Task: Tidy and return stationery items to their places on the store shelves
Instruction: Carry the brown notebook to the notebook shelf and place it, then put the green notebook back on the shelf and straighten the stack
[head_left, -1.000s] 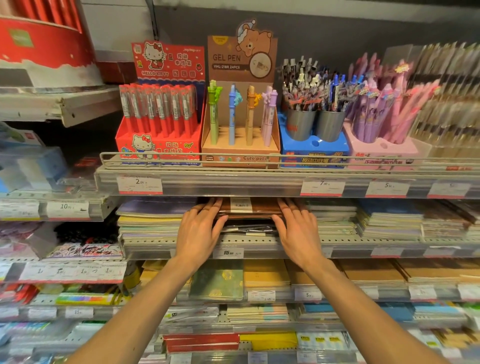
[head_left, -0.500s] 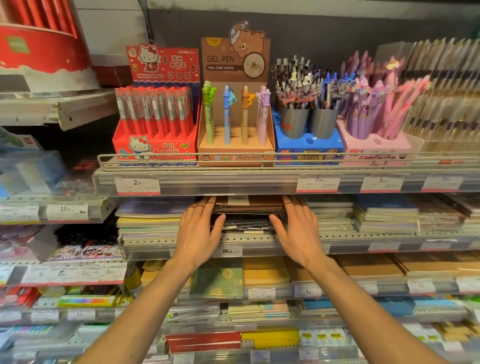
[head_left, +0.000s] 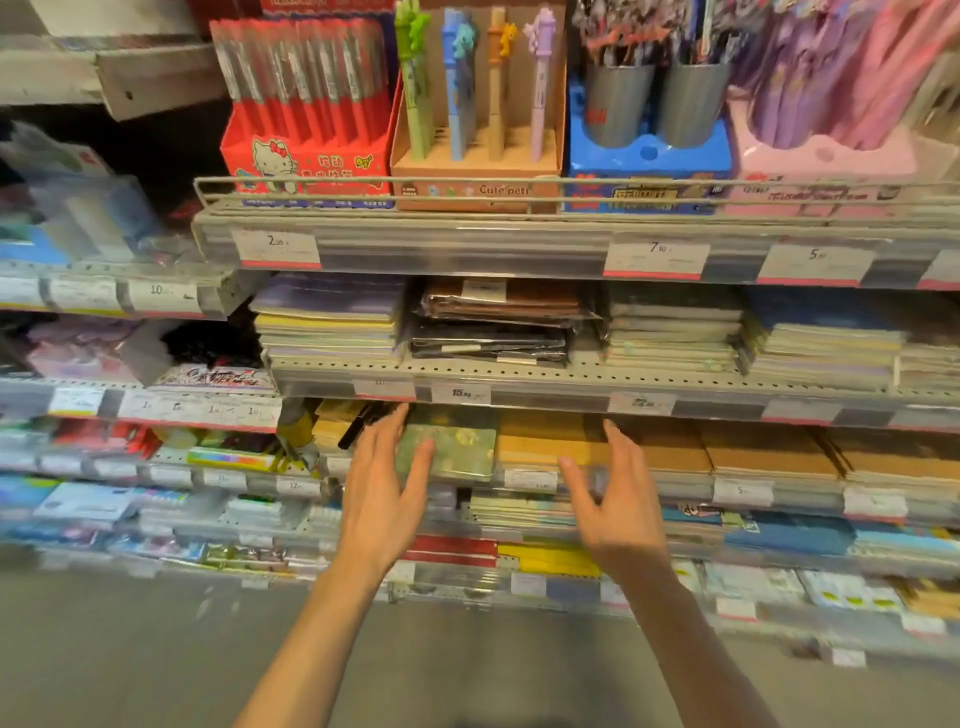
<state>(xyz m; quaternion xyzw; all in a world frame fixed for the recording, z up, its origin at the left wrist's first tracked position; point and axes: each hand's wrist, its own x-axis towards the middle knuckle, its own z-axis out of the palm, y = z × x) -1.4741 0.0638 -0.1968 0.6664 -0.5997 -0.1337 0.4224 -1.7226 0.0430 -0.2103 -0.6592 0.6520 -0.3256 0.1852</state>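
A stack of brown and black plastic-wrapped notebooks (head_left: 501, 322) lies on the second shelf (head_left: 571, 375), between paler notebook piles. My left hand (head_left: 382, 493) hovers open below it, fingers spread in front of a green patterned notebook (head_left: 457, 441) on the third shelf. A black pen (head_left: 361, 423) lies slanted just left of those fingers. My right hand (head_left: 618, 499) is open too, held in front of orange-brown notebooks (head_left: 545, 439). Neither hand holds anything.
The top shelf carries a red pen box (head_left: 306, 114), a tan gel pen display (head_left: 480, 104), a blue box with grey cups (head_left: 649, 135) and a pink pen box (head_left: 826, 119) behind a wire rail. Lower shelves hold red and yellow notebooks (head_left: 498, 556). Grey floor lies below.
Both hands have let go of the wrapped notebook stack on the second shelf and dropped down to the third shelf level. The view has tilted downward and closer.
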